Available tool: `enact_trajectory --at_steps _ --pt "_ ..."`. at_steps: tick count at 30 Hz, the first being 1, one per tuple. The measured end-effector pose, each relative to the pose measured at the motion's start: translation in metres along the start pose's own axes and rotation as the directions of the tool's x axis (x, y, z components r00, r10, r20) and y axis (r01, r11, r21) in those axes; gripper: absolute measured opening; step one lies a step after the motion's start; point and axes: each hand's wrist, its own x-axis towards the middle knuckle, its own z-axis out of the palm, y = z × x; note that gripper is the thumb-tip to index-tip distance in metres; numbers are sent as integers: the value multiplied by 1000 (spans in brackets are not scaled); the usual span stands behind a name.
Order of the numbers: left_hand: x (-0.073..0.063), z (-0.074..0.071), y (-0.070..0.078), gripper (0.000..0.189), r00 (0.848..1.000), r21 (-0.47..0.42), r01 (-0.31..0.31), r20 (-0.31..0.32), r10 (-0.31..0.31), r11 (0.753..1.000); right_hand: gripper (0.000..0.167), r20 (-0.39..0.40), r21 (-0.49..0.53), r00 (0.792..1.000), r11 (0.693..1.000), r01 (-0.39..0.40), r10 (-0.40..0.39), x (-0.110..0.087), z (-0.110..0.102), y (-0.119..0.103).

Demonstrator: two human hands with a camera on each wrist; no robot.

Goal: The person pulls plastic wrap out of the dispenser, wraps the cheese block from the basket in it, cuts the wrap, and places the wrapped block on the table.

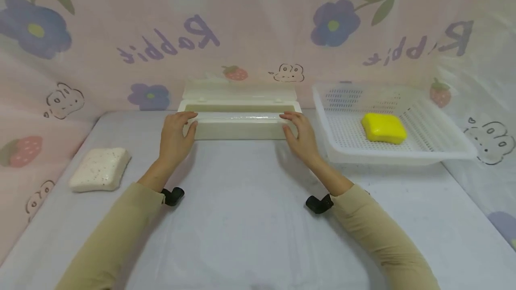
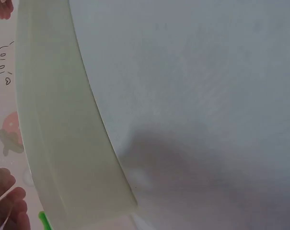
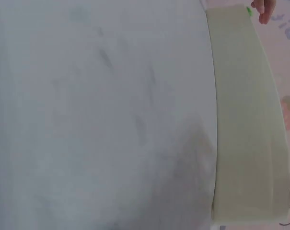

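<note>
A long pale cling film dispenser box [image 1: 239, 130] sits at the back of the table with its lid [image 1: 242, 93] raised. Shiny clear film [image 1: 254, 116] lies along its front ledge. My left hand [image 1: 174, 135] is at the box's left front end, fingertips over the ledge and thumb below, with a gap between them. At the opposite end my right hand [image 1: 301, 135] mirrors it, fingertips at the ledge and thumb lower by the front face. Both wrist views show mostly the box's front [image 2: 63, 120] and its underlying table, with parts of the hands at the frame edges.
A white perforated basket [image 1: 403, 156] stands at the back right, holding a yellow block [image 1: 384, 128]. To the left lies a speckled whitish block [image 1: 100, 169]. Patterned cloth [image 1: 258, 21] hangs behind the table. A small green piece [image 2: 44, 220] shows at the box's end.
</note>
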Motion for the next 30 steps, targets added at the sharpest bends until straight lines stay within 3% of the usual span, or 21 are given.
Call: enact_trajectory --at_steps 4,7,12,18,23,27,30 --pt "8 2 0 25 995 94 -70 78 63 993 31 44 -61 999 998 -16 19 9 -3 7" --pt "14 4 -2 28 983 157 -92 171 64 983 31 74 -96 997 995 -22 29 13 -5 13" --pt "21 5 -6 29 956 200 -63 294 2 978 26 111 -152 994 988 -7 24 17 -8 19" --pt "28 3 -9 23 948 154 -20 318 -30 988 23 161 -205 986 979 -1 35 25 -13 17" --pt "36 -2 -8 18 945 60 97 307 -111 993 20 195 -179 973 980 -89 124 33 -13 15" --pt "39 -3 -7 19 922 19 215 327 -209 976 20 175 -133 950 963 -236 257 34 -12 13" --pt "40 -4 -6 20 907 5 281 326 -267 960 21 123 -116 940 946 -304 318 35 -9 11"
